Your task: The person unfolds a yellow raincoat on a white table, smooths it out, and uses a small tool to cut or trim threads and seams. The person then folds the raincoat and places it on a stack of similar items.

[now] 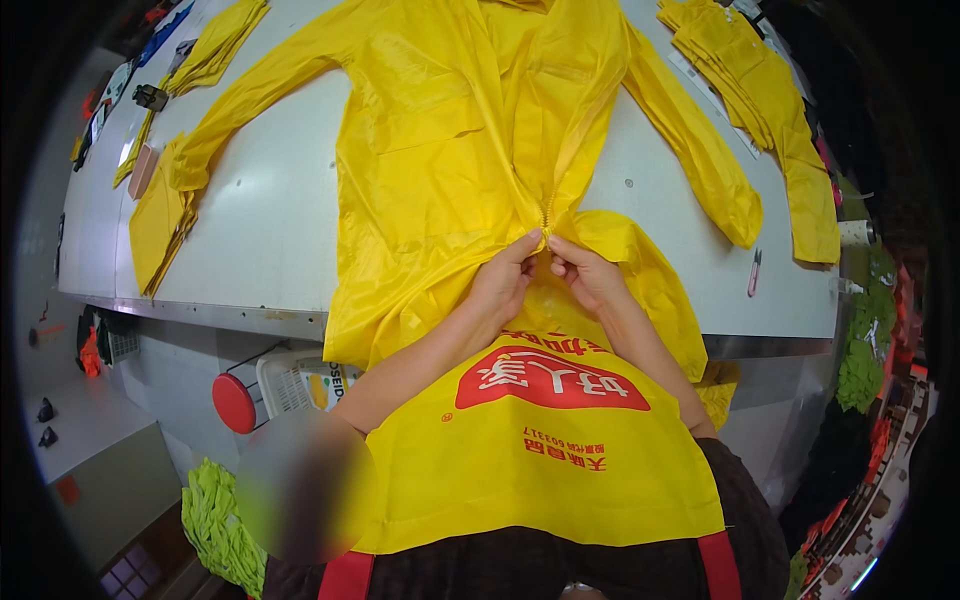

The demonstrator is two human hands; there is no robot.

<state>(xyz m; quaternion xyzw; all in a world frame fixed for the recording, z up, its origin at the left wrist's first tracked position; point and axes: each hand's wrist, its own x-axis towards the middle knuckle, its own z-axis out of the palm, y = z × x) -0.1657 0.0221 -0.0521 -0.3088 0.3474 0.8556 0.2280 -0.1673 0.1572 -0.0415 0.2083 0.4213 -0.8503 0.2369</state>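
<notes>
Head view — your left hand: your left hand (503,278) pinches the yellow raincoat (450,150) at the lower end of its zipper (547,215), grip narrow on the fabric.
Head view — your right hand: your right hand (588,272) pinches the other front edge just beside it, fingertips near touching the left ones.
Raincoat: it lies spread on the white bench (270,210), sleeves out to both sides, hem hanging over the near edge at your yellow apron (540,450).
Around it: folded yellow pieces (760,90) at far right; a red stool (234,403) below the bench.
</notes>
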